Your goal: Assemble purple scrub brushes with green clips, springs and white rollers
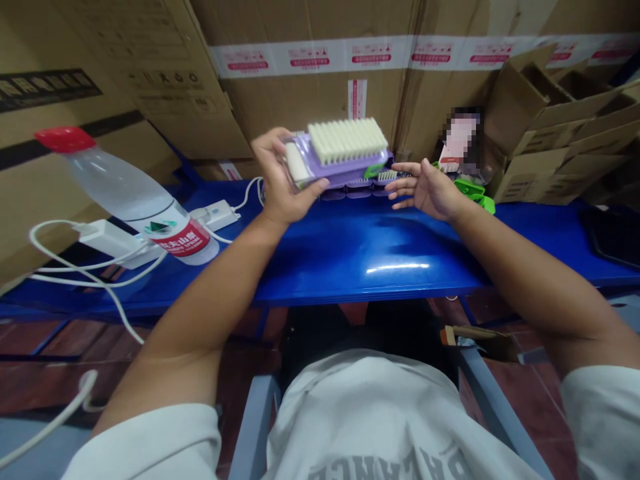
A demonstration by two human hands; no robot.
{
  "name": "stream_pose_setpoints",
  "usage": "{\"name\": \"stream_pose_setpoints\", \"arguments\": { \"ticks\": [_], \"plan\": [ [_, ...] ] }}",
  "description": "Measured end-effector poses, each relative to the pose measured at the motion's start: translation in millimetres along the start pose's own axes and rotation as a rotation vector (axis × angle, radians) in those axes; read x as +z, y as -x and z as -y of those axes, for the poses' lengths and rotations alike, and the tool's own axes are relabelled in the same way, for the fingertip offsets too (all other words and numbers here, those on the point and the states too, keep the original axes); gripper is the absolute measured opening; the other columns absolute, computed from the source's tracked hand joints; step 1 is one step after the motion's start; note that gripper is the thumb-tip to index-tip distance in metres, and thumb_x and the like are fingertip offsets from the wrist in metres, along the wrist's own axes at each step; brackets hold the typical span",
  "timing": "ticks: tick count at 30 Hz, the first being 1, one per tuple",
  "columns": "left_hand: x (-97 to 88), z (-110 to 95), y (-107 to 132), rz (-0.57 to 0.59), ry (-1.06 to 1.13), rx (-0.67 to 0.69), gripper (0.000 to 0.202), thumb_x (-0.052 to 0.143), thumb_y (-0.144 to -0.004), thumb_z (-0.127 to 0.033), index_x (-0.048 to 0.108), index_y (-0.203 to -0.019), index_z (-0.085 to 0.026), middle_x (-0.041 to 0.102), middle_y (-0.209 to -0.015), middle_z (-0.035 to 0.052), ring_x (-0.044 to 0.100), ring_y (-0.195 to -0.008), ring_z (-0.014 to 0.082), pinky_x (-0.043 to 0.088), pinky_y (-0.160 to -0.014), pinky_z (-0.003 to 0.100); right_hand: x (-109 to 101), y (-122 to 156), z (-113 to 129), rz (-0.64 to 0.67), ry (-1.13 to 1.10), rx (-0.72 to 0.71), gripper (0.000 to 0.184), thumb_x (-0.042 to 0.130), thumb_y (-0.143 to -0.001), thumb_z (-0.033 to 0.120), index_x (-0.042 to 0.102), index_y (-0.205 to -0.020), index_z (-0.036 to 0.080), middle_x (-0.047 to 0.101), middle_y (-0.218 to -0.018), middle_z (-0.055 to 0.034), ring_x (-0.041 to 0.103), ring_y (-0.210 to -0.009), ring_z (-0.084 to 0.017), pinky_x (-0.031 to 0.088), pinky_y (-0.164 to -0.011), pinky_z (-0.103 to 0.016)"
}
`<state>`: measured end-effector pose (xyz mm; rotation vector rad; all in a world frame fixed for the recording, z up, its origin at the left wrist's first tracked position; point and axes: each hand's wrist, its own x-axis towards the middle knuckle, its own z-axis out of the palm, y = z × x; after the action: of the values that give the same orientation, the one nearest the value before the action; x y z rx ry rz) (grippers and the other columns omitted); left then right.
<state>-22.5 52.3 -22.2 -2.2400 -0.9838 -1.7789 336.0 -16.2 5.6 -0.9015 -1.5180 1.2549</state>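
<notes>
My left hand [285,180] is closed around the left end of a purple scrub brush [340,155], raised above the blue table. Its pale cream bristles face up, and it has a white part at the left end and a green patch near the right. To its right, my right hand [425,190] is held apart from it, fingers spread and nothing in them. Behind and below the held brush, more purple brushes [387,176] with pale bristles show, partly hidden by it. Several green plastic pieces [475,193] lie past my right hand.
A water bottle with a red cap [150,200] leans at the left, among white cables and a power strip [120,241]. Cardboard boxes [310,100] line the back of the blue table [350,260]. An open divided carton [550,133] stands at the right, near a dark flat object [613,233].
</notes>
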Motion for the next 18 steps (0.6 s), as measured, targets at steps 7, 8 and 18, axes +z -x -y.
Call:
{"name": "stream_pose_setpoints", "arguments": {
  "ticks": [7,8,18],
  "plan": [
    [19.8,-28.0,18.5,0.334,-0.066,0.17,0.117,0.078,-0.077,-0.107,0.041,-0.163,-0.037,0.06,-0.162,0.0207,0.06,-0.157,0.0489,0.049,-0.128,0.076,7.9,2.0,-6.1,0.038,0.006,-0.023,0.077,0.082,-0.087,0.095,0.076,-0.128,0.03,0.086,-0.106,-0.0077,0.086,-0.103,-0.03,0.073,-0.068,-0.039],
    [17.2,-30.7,16.0,0.35,-0.073,0.168,0.12,0.079,-0.076,-0.106,0.041,-0.165,-0.035,0.061,-0.162,0.0218,0.061,-0.157,0.0493,0.049,-0.13,0.075,6.6,2.0,-6.7,0.032,0.0,-0.032,0.077,0.084,-0.086,0.094,0.075,-0.129,0.03,0.086,-0.108,-0.0075,0.085,-0.103,-0.03,0.073,-0.069,-0.039],
    [2.1,-30.3,9.4,0.388,-0.145,0.172,0.105,0.08,-0.089,-0.092,0.051,-0.172,-0.034,0.069,-0.165,0.0175,0.063,-0.161,0.0479,0.049,-0.137,0.07,-2.3,2.6,-5.3,0.014,-0.019,-0.082,0.074,0.098,-0.079,0.084,0.076,-0.129,0.035,0.086,-0.108,-0.0029,0.086,-0.105,-0.028,0.075,-0.085,-0.045]
  ]
}}
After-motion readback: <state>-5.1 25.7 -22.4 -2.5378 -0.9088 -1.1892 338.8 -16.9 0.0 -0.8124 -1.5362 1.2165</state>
